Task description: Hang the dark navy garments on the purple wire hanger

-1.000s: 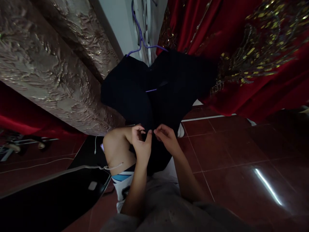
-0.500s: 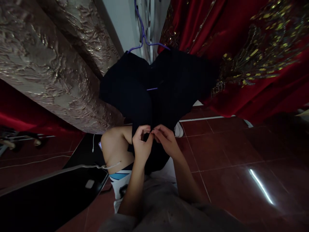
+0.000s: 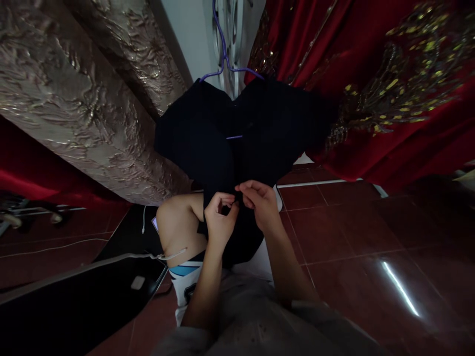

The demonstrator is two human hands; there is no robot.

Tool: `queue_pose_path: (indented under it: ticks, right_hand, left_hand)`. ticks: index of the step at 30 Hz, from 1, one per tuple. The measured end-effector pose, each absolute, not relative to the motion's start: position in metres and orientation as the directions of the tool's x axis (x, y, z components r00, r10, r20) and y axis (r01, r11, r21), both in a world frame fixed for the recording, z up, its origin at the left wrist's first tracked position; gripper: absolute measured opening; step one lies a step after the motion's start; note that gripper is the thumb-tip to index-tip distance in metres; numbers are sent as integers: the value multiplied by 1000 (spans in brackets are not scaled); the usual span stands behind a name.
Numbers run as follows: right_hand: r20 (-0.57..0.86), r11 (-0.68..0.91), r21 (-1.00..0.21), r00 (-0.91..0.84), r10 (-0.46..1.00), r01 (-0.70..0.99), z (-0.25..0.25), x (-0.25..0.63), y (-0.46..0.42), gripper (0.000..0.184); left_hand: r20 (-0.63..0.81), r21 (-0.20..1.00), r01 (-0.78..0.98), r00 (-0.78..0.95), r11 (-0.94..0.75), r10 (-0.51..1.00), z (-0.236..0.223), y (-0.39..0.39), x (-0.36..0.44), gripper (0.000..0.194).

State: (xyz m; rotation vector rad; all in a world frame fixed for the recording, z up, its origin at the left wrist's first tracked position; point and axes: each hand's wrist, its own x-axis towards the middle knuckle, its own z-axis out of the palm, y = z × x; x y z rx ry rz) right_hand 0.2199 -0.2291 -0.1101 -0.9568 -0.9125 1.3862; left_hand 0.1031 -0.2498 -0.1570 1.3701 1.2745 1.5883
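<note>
A dark navy, collared garment that looks like a shirt (image 3: 193, 133) hangs from a purple hanger (image 3: 225, 54), its lower part draped over my lap. My left hand (image 3: 220, 215) is closed at the garment's front edge, thumb and fingers pinching the cloth. Just to the right and slightly higher, my right hand (image 3: 260, 200) has thumb and forefinger pressed together over the front of the garment. Whatever sits between those right fingertips is too small and dark to make out. A gap separates the two hands.
Beige textured fabric (image 3: 100, 104) hangs at left, red cloth with gold sequins (image 3: 401, 99) at right. A black surface (image 3: 92, 296) with a white cable (image 3: 122, 256) lies beside my bare knee (image 3: 178, 222). The floor has red tiles (image 3: 345, 222).
My right hand has moved up and slightly right, away from my left fingertips. My left hand stays almost in place at the garment's edge.
</note>
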Motion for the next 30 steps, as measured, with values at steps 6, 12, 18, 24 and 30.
queue_pose_path:
  ticks: [6, 12, 18, 24, 30]
  right_hand:
    - [201, 205, -938, 42, 979, -281, -53, 223, -190, 17]
    - [376, 388, -882, 97, 922, -268, 6, 215, -148, 34]
    - [433, 441, -869, 87, 897, -224, 4, 216, -145, 33]
    - [471, 451, -856, -20, 882, -253, 3, 223, -140, 34]
    - [476, 479, -873, 58, 878, -92, -14, 218, -134, 32]
  left_hand:
    - [269, 963, 92, -217, -255, 938, -167, -248, 111, 13]
    - [258, 965, 107, -194, -241, 946, -182, -232, 124, 22]
    - [435, 899, 57, 4, -435, 900, -139, -203, 105, 25]
    - [814, 580, 250, -135, -775, 565, -37, -140, 85, 29]
    - [885, 387, 436, 73, -813, 460, -14, -117, 82, 30]
